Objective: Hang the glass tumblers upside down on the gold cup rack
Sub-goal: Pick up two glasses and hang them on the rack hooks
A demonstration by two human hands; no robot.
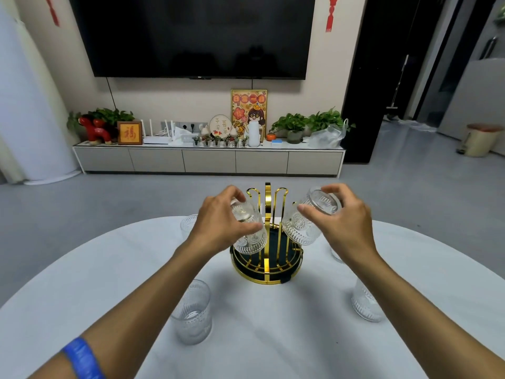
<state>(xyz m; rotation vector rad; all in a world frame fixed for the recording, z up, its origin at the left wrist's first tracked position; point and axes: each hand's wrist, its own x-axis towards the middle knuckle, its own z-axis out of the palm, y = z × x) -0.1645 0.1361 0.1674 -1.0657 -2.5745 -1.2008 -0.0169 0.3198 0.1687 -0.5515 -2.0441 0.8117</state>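
Observation:
The gold cup rack [267, 279] stands on the white table, with looped gold prongs rising from a round dark tray. My left hand [218, 224] grips an upside-down embossed glass tumbler [251, 236] at the rack's left side. My right hand [347, 222] holds a second upside-down tumbler [303, 225], tilted, at the rack's right side. I cannot tell whether either glass sits on a prong. An upright tumbler [192, 313] stands near left, another [366, 302] near right. A further glass [188, 224] shows behind my left hand, and one [336, 257] is partly hidden under my right wrist.
The round table [259, 337] has a white cloth, and its far edge curves just behind the rack. Beyond it lie grey floor, a low TV cabinet [207, 160] with plants and ornaments, and a wall-mounted television [196, 36].

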